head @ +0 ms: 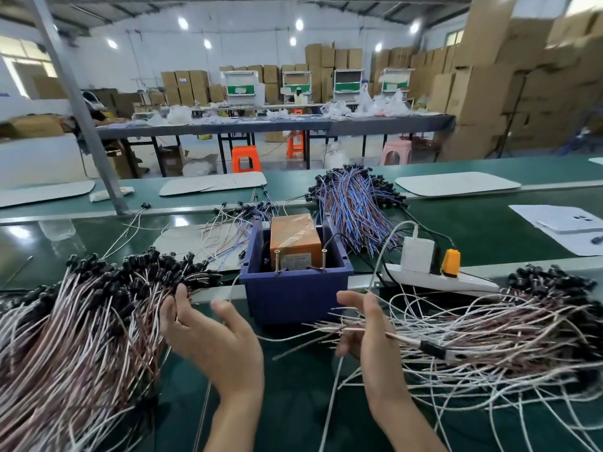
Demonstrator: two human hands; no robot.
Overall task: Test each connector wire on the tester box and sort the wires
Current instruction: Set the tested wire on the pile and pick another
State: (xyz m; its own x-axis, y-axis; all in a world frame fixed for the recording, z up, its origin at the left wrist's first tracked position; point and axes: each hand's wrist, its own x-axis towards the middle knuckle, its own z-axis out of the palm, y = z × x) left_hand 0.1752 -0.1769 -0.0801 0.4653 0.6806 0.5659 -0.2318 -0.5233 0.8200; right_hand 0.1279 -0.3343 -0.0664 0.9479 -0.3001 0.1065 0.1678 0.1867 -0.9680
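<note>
A blue tester box [295, 288] holding an orange unit [295, 238] and two upright screws stands at the middle of the green table. My left hand [208, 334] reaches into the big pile of white and brown wires with black connectors [81, 321] on the left, its fingers touching connectors at the pile's edge. My right hand [368, 327] grips the bare ends of a bundle of wires [434, 349] from the loose pile [489, 337] on the right. Behind the box lies a heap of blue and brown wires [355, 197].
A white power strip [434, 280] with a white charger and an orange plug lies right of the box. A few loose wires [228, 230] lie behind the box at left. White mats [456, 183] and papers [564, 223] lie farther back. A metal post [81, 112] rises at left.
</note>
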